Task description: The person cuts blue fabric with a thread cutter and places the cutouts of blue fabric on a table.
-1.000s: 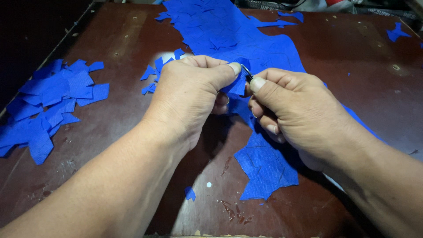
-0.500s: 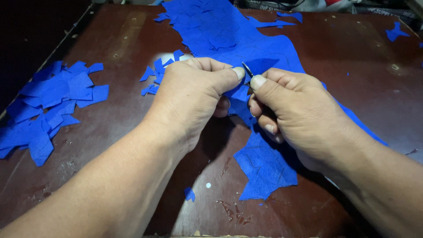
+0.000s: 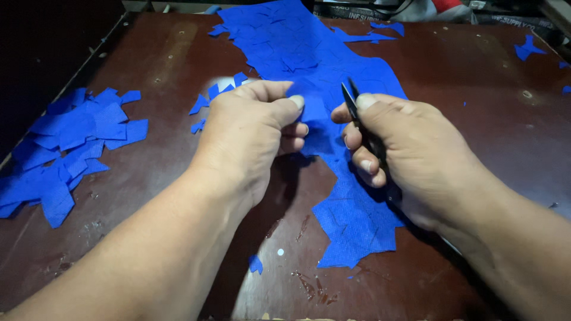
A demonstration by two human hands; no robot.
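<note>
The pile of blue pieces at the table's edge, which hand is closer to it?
Left. The left hand is just right of the pile, with bare table between them. The right hand, holding small snips, is farther off, beyond the left hand.

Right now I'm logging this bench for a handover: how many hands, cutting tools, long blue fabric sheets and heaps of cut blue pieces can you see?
Hands: 2, left hand and right hand
Small black snips: 1, in the right hand
Long blue fabric sheet: 1
Heap of cut blue pieces: 1, on the brown table
Total: 5
</note>
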